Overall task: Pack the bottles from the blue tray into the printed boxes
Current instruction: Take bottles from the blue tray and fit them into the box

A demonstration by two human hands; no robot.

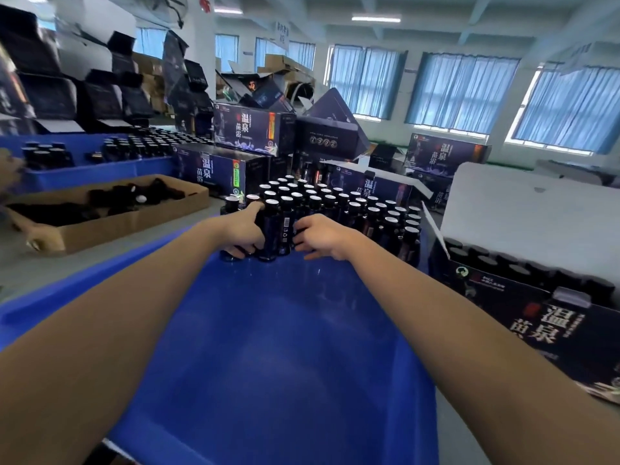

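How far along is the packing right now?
Done: the near half of the tray is bare, the open box on the right holds bottles, and shut boxes are stacked behind. In hand: the left hand and right hand grip front bottles. Left: dozens stand at the tray's far end.

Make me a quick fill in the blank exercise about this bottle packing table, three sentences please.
1. The left hand and the right hand grip bottles standing in the ____ tray.
2. The open printed box, already holding capped bottles, sits on the tray's ____ side.
3. The plain cardboard box sits on the tray's ____ side.
Missing words: blue; right; left.
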